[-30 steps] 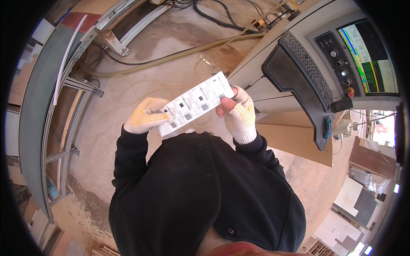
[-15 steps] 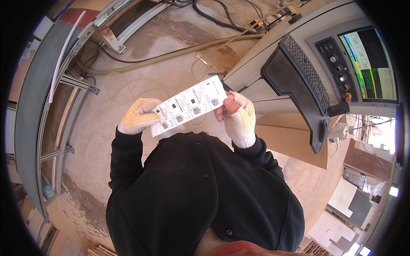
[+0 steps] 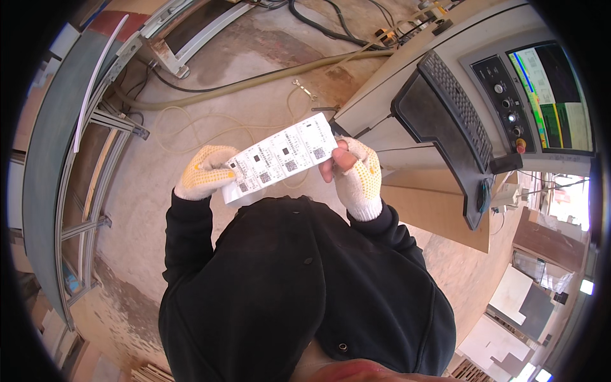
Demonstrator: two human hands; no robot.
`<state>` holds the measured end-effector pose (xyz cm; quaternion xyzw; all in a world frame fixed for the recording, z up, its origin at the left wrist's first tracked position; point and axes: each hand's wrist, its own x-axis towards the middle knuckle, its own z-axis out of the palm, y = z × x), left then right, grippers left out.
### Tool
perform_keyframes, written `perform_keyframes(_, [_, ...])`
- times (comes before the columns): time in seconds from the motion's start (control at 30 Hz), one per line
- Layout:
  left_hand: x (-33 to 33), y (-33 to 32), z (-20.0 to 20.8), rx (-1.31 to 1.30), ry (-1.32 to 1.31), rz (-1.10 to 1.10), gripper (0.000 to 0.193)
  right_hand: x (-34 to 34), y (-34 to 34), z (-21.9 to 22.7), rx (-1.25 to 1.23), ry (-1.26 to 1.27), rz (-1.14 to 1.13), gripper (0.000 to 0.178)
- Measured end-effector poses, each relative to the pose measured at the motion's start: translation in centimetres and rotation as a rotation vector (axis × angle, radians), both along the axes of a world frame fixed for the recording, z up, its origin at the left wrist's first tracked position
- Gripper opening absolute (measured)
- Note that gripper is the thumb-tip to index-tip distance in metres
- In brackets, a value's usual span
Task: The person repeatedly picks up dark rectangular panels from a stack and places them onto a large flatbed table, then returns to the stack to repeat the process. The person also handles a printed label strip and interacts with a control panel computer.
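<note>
A white strip of printed labels (image 3: 275,159) stretches between my two hands, tilted up toward the right. Codes and small black squares run along it. My left hand (image 3: 207,172), in a white knit glove with yellow dots, pinches the strip's lower left end. At the upper right end, my right hand (image 3: 356,175) grips the strip between thumb and fingers; its glove leaves the thumb and fingertips bare. The lower left end of the strip folds or curls under, near the front of my black jacket.
To the right stands a machine console with a keyboard (image 3: 459,111) on a black tray, a knob panel (image 3: 506,102) and a lit screen (image 3: 552,95). A metal-framed conveyor (image 3: 44,184) runs along the left. A hose (image 3: 254,87) and thin cables cross the floor ahead. Boards (image 3: 509,296) lie at the lower right.
Both hands keep their hold on the label strip. Its left end has shifted very slightly left; otherwise the scene looks almost the same.
</note>
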<state>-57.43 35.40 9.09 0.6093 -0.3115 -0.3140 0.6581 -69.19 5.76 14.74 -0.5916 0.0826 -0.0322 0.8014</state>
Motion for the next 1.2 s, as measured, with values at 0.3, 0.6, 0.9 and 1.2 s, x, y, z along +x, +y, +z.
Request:
perform_keyframes(0.3, [-0.3,0.5,-0.5,0.027,-0.044,-0.007,0.039,-0.5,0.4,0.1,0.004,0.029,-0.007,0.021])
perform_keyframes(0.6, [-1.5,1.0,-1.2,-0.006,0.029,0.052,0.040,-0.8,0.7,-0.1,-0.022,0.031,0.026,0.025])
perform_keyframes(0.9, [-1.6,1.7,-1.8,-0.019,0.035,0.031,0.041,-1.1,0.7,-0.2,0.005,0.046,0.054,0.025])
perform_keyframes(1.2, [-2.1,2.1,-1.8,-0.040,0.081,0.031,0.040,-1.6,1.0,-0.2,-0.009,0.034,0.065,0.026])
